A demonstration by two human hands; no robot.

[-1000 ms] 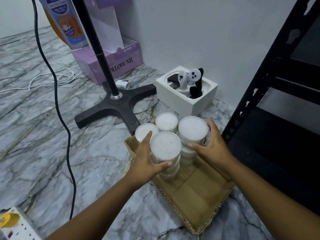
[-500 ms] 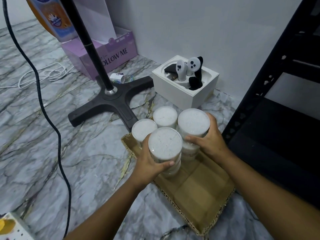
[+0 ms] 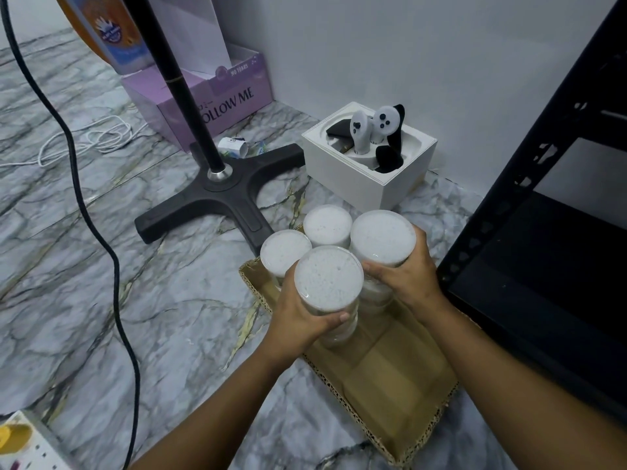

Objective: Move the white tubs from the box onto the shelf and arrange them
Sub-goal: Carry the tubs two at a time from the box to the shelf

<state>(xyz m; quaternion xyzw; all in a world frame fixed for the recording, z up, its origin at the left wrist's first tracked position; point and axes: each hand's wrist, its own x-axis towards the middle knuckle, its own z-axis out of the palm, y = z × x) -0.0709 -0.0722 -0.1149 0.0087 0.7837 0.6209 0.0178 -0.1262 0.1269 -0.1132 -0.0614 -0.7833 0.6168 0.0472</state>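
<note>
In the lower middle of the frame, the left hand (image 3: 298, 313) grips a stack of white tubs (image 3: 328, 279), thumb curled across its near side. Just right of it, the right hand (image 3: 403, 276) grips a second stack of tubs (image 3: 382, 237), fingers wrapped round its side. Both stacks stand over the open cardboard box (image 3: 390, 385) on the marble floor (image 3: 101, 300). Two more tubs (image 3: 327, 222) stand at the box's far end, close behind the held ones. The black shelf (image 3: 543, 300) fills the right edge. A black stand base (image 3: 217, 198) and a small white box (image 3: 369, 178) sit in the upper middle.
</note>
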